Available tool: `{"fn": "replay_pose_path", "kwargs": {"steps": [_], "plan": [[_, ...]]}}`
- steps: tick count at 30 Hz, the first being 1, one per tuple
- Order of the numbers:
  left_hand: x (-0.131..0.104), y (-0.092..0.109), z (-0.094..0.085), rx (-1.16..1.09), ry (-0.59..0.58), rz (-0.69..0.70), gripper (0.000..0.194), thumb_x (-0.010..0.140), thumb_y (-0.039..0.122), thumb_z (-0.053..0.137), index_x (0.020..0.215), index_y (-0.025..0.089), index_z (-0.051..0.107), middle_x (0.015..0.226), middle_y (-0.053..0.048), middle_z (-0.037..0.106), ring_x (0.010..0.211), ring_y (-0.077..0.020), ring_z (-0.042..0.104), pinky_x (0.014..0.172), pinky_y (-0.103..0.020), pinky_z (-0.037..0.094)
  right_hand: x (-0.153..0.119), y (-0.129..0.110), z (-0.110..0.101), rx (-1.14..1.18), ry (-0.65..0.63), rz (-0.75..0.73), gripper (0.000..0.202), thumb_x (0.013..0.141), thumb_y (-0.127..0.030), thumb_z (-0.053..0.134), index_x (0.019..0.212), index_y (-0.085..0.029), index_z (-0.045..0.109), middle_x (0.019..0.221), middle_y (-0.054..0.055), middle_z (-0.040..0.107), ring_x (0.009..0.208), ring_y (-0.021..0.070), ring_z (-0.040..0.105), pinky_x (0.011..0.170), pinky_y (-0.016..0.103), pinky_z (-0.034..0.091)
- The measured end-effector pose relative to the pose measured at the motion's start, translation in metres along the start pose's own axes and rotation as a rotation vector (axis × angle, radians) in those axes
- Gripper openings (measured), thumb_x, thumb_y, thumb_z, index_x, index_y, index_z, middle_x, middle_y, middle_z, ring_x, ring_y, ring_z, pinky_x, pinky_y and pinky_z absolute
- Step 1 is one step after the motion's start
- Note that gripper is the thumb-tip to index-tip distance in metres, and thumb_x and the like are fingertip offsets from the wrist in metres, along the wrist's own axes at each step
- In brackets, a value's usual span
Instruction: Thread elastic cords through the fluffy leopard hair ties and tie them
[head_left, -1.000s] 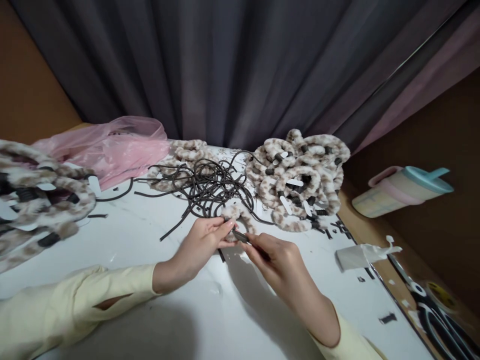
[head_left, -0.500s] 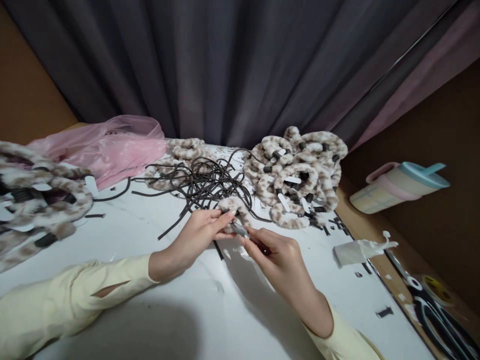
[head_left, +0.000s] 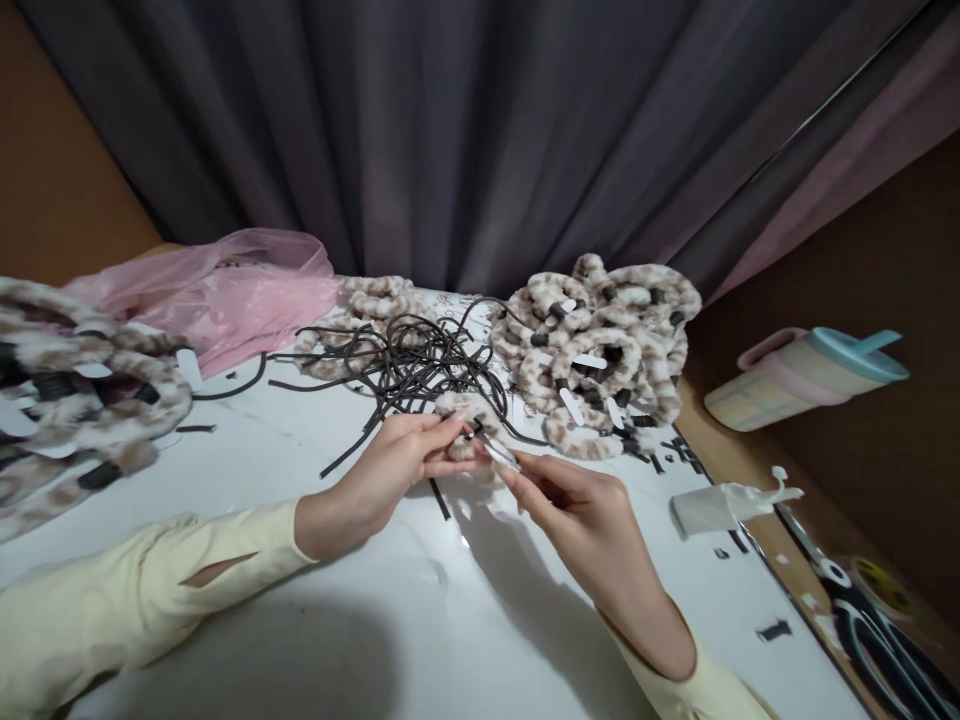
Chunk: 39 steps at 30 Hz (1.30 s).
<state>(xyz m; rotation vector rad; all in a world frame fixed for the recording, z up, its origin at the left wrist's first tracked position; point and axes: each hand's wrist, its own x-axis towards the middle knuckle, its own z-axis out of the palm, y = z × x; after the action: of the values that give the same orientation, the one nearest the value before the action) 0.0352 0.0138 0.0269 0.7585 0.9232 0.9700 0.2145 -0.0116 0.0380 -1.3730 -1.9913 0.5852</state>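
Observation:
My left hand point(head_left: 390, 465) pinches a fluffy, brown-spotted white plush ring point(head_left: 469, 404) between thumb and fingers. A small dark piece shows in the ring's opening by my left fingertips. My right hand point(head_left: 589, 515) is closed, with its thumb and fingers on a small, shiny pale strip point(head_left: 501, 454) that lies against the ring. What the strip is made of I cannot tell. Just behind both hands is a tangle of dark cords point(head_left: 420, 360).
Plush rings with pale tags form a right pile point(head_left: 600, 350) and a left pile point(head_left: 97, 380). A pink plastic bag point(head_left: 255, 300) lies at back left. On the right are a tumbler point(head_left: 795, 385), a white packet point(head_left: 705, 508), scissors point(head_left: 862, 630) and a tape roll point(head_left: 883, 588).
My right hand has moved slightly right and downward, and the pale strip has turned and looks brighter. My left hand still grips the plush ring. The whole view has shifted a little.

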Motion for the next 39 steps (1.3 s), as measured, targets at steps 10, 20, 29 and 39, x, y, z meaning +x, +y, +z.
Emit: {"fn": "replay_pose_path", "kwargs": {"steps": [10, 20, 29, 39], "plan": [[0.001, 0.002, 0.001, -0.020, -0.039, -0.035, 0.025, 0.079, 0.037, 0.064, 0.079, 0.012, 0.067, 0.083, -0.009, 0.070, 0.085, -0.0196, 0.066, 0.083, -0.031, 0.051, -0.004, -0.007, 0.008, -0.055, -0.041, -0.247, 0.027, 0.090, -0.026, 0.047, 0.086, -0.010, 0.068, 0.054, 0.000, 0.055, 0.045, 0.0082, 0.045, 0.045, 0.018, 0.036], [-0.002, -0.002, 0.004, -0.091, 0.006, -0.022, 0.019, 0.076, 0.030, 0.068, 0.069, 0.013, 0.061, 0.071, -0.003, 0.066, 0.077, -0.0153, 0.064, 0.080, -0.029, 0.052, -0.005, -0.003, 0.026, -0.169, 0.060, -0.342, 0.026, 0.093, -0.021, 0.041, 0.099, -0.007, 0.062, 0.060, 0.003, 0.058, 0.049, 0.0119, 0.052, 0.048, 0.021, 0.043], [-0.002, -0.005, 0.005, -0.115, -0.019, 0.015, 0.016, 0.079, 0.029, 0.065, 0.076, 0.013, 0.063, 0.070, 0.000, 0.064, 0.074, -0.0127, 0.063, 0.080, -0.029, 0.051, -0.006, -0.002, 0.029, -0.163, 0.077, -0.345, 0.026, 0.093, -0.022, 0.041, 0.099, -0.008, 0.062, 0.064, 0.006, 0.062, 0.052, 0.0133, 0.058, 0.050, 0.021, 0.047], [0.001, -0.014, 0.002, 0.018, -0.045, 0.104, 0.024, 0.083, 0.038, 0.059, 0.084, 0.014, 0.061, 0.087, -0.005, 0.067, 0.082, -0.0140, 0.062, 0.083, -0.029, 0.049, -0.009, -0.001, 0.037, -0.138, 0.107, -0.273, 0.027, 0.093, -0.021, 0.041, 0.106, -0.007, 0.061, 0.076, 0.011, 0.066, 0.066, 0.0182, 0.064, 0.060, 0.027, 0.052]]}}
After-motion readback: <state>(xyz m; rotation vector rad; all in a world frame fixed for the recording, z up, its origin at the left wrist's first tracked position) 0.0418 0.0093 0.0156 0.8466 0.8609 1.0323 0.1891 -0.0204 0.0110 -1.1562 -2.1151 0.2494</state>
